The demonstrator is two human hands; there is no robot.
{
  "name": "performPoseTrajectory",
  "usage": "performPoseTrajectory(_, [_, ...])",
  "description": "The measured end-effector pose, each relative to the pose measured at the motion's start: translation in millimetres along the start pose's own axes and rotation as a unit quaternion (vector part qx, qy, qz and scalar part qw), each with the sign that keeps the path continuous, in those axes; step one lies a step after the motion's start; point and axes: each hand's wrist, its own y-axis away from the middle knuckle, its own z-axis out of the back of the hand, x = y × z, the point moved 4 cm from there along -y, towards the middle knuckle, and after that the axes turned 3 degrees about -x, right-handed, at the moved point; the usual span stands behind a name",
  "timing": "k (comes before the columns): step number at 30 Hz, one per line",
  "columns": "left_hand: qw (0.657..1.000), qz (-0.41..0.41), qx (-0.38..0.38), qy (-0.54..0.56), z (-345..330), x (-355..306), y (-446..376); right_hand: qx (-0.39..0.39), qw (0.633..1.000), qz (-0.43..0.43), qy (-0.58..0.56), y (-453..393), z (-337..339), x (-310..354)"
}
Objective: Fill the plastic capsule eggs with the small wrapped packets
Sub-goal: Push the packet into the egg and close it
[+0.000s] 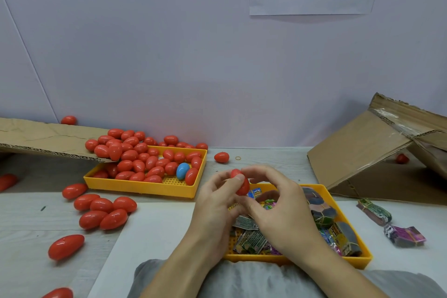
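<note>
Both forearms enter from the bottom of the frame and meet at centre. The left hand (217,203) holds a red plastic capsule egg (240,182) with its thumb laid across the shell and its fingers curled behind. The right hand (278,208) arches over from the right, fingertips closed on the egg's upper end, thumb tucked beneath; whether the thumb touches the shell cannot be told. The egg appears closed and sits tilted above the near yellow plastic tray (362,257), lower right of centre, which holds small wrapped packets (251,240) in mixed colours. A second yellow tray (145,190), left of centre, is heaped with red eggs and one blue egg (182,170). Loose red eggs (104,211) lie at lower left. Two banded packet bundles (405,237) lie at the right edge.
</note>
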Motion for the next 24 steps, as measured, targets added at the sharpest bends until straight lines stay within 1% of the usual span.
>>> performPoseTrajectory(2, [1.0,-0.016,-0.009,-0.008,1,-2,0,0.011,1.0,-0.011,0.005,0,0,-4])
performPoseTrajectory(6, [0.997,-0.034,-0.07,-0.016,5,-3,-3,-0.039,0.997,-0.06,0.037,-6,13,-20])
performPoseTrajectory(8, [0.995,-0.04,-0.091,-0.012,7,-3,-4,-0.039,0.993,-0.081,0.078,-9,23,-26])
performPoseTrajectory(11, [0.992,-0.051,-0.112,-0.028,9,-3,-4,0.03,0.978,-0.103,0.181,-10,28,-34])
performPoseTrajectory(14, [0.99,-0.056,-0.122,-0.049,12,-3,-4,0.104,0.958,-0.093,0.249,-6,20,-32])
performPoseTrajectory(19, [0.988,-0.059,-0.115,-0.078,10,-4,-3,0.169,0.932,-0.108,0.301,-2,11,-26])
performPoseTrajectory(24, [0.988,-0.057,-0.113,-0.084,10,-3,-3,0.203,0.922,-0.102,0.313,0,8,-21])
